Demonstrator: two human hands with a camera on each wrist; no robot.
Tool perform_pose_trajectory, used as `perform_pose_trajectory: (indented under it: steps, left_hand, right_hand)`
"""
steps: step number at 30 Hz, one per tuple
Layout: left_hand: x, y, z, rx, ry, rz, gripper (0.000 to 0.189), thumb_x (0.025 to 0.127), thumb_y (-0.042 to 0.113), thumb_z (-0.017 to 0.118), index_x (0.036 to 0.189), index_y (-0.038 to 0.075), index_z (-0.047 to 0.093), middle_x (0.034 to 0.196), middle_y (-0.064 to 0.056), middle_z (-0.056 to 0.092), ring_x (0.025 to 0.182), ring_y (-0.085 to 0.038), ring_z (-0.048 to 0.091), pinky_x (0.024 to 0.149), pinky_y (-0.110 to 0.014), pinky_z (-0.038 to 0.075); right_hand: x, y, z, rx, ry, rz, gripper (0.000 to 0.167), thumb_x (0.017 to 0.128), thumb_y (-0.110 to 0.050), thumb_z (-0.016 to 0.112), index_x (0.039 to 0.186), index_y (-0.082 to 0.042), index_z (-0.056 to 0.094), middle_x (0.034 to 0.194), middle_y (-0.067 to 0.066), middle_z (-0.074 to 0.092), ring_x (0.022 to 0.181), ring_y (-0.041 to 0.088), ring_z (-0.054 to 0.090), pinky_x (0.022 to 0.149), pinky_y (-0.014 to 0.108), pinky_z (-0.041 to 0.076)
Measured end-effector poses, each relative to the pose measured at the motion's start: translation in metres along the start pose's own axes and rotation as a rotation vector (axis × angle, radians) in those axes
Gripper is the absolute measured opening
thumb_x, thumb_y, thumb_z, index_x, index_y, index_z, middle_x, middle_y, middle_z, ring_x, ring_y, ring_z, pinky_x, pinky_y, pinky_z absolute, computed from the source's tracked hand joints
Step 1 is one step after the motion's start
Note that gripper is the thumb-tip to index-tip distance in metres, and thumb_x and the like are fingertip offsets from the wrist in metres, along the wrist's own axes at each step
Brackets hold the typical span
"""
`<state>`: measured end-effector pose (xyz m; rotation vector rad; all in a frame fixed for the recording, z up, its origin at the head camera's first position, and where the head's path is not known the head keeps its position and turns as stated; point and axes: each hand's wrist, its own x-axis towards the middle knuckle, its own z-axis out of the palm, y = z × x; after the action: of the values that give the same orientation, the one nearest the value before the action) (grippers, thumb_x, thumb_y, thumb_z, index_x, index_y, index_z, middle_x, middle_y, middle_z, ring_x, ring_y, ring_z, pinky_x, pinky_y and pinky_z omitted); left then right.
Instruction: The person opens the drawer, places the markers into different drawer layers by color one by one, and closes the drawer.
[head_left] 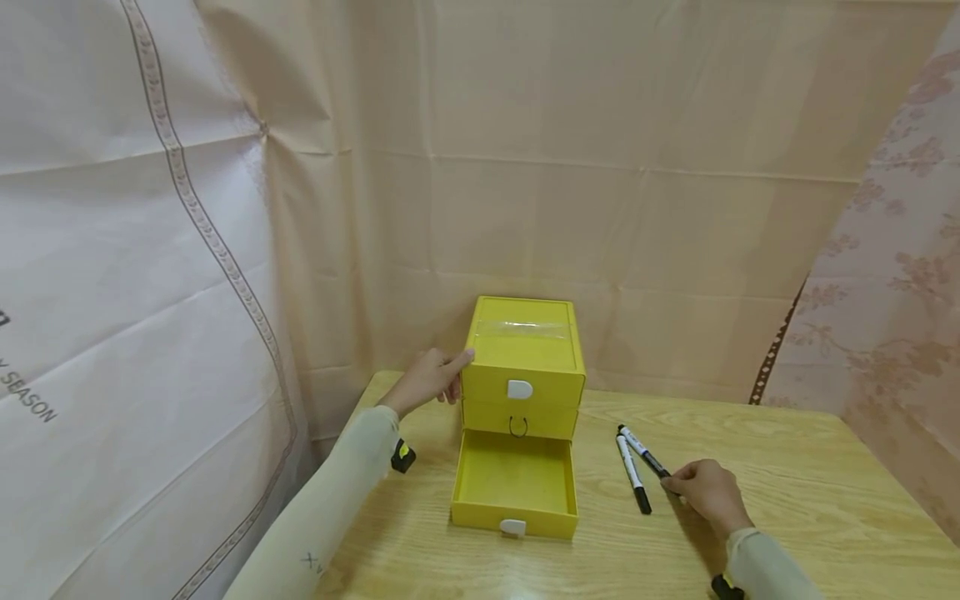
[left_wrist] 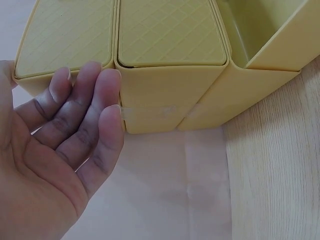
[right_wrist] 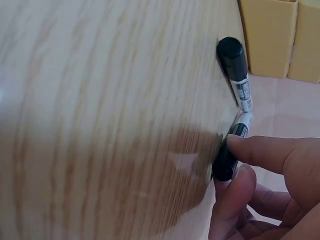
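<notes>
A yellow drawer box point(head_left: 525, 342) stands on the table, its bottom drawer point(head_left: 517, 479) pulled out with nothing in it. My left hand point(head_left: 427, 379) rests against the box's left upper side, thumb at the top edge. In the left wrist view the fingers point(left_wrist: 82, 120) are slightly bent and touch the box's side point(left_wrist: 170, 95). To the right of the box, my right hand point(head_left: 708, 492) pinches the black end of a marker point(head_left: 645, 452) lying on the table. A second marker point(head_left: 633, 475) lies beside it, the two close together at their far ends.
The wooden table point(head_left: 787, 492) extends to the right of the markers. A beige cloth point(head_left: 637, 208) hangs behind the table, and a white cloth point(head_left: 135, 333) hangs at the left. Clear tape point(head_left: 525, 329) crosses the box's top.
</notes>
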<state>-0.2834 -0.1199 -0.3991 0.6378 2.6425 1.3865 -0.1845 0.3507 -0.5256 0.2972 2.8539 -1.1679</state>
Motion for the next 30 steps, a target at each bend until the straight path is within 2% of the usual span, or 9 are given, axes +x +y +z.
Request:
perform_pose_trajectory:
  steps: [4,8,10,15,18,24,30]
  left_hand:
    - [0.000,-0.002,0.000,-0.004,0.000,-0.004,0.081,0.103,0.067,0.043,0.076,-0.004,0.071,0.075,-0.019,0.072,0.067,-0.031,0.069,0.063,-0.042,0.058]
    - [-0.001,-0.002,0.000,-0.008,0.005,-0.011,0.079,0.102,0.068,0.043,0.074,0.000,0.070,0.073,-0.016,0.071,0.070,-0.037,0.069,0.061,-0.038,0.057]
    - [-0.002,-0.001,0.001,-0.009,0.007,-0.016,0.078,0.102,0.068,0.043,0.073,0.001,0.070,0.075,-0.019,0.072,0.074,-0.041,0.069,0.061,-0.037,0.057]
    - [-0.002,-0.001,0.002,-0.009,0.005,-0.018,0.078,0.102,0.067,0.043,0.071,0.002,0.070,0.079,-0.023,0.072,0.075,-0.042,0.069,0.061,-0.037,0.056]
    - [-0.001,-0.002,0.002,-0.014,-0.001,-0.016,0.078,0.102,0.068,0.043,0.071,0.001,0.070,0.077,-0.022,0.072,0.074,-0.041,0.069,0.061,-0.037,0.056]
    - [0.000,-0.002,0.001,-0.029,0.004,-0.014,0.079,0.102,0.068,0.044,0.074,0.000,0.070,0.072,-0.013,0.071,0.071,-0.038,0.069,0.061,-0.038,0.056]
    - [0.000,-0.001,0.001,-0.018,0.006,-0.012,0.079,0.102,0.068,0.043,0.077,-0.002,0.071,0.071,-0.012,0.071,0.069,-0.034,0.069,0.061,-0.037,0.056]
  right_hand:
    - [-0.003,-0.005,-0.002,-0.060,-0.003,-0.014,0.015,0.090,-0.017,0.078,0.087,-0.003,0.075,0.069,0.002,0.065,0.060,0.018,0.057,0.053,0.033,0.048]
    - [-0.004,-0.010,-0.003,-0.104,-0.006,-0.028,0.017,0.093,-0.018,0.075,0.089,-0.002,0.076,0.070,0.002,0.065,0.062,0.019,0.059,0.054,0.034,0.048]
    - [-0.004,-0.009,-0.003,-0.104,-0.012,-0.032,0.018,0.093,-0.018,0.074,0.090,-0.001,0.076,0.071,0.001,0.066,0.062,0.018,0.059,0.054,0.033,0.049]
    - [0.000,-0.001,-0.004,0.047,-0.051,0.024,0.021,0.093,-0.017,0.074,0.096,0.003,0.076,0.063,0.002,0.064,0.052,0.012,0.052,0.051,0.029,0.046]
    - [0.003,0.004,-0.006,0.131,-0.080,0.067,0.025,0.095,-0.019,0.074,0.102,0.006,0.076,0.057,0.003,0.059,0.047,0.011,0.046,0.050,0.029,0.045]
    - [0.004,0.004,-0.011,0.192,-0.115,0.090,0.034,0.097,-0.023,0.072,0.112,0.008,0.073,0.058,0.003,0.058,0.048,0.010,0.046,0.052,0.029,0.046]
    - [0.003,0.002,-0.010,0.215,-0.116,0.096,0.032,0.097,-0.022,0.073,0.110,0.007,0.074,0.057,0.000,0.054,0.049,0.010,0.045,0.051,0.028,0.044]
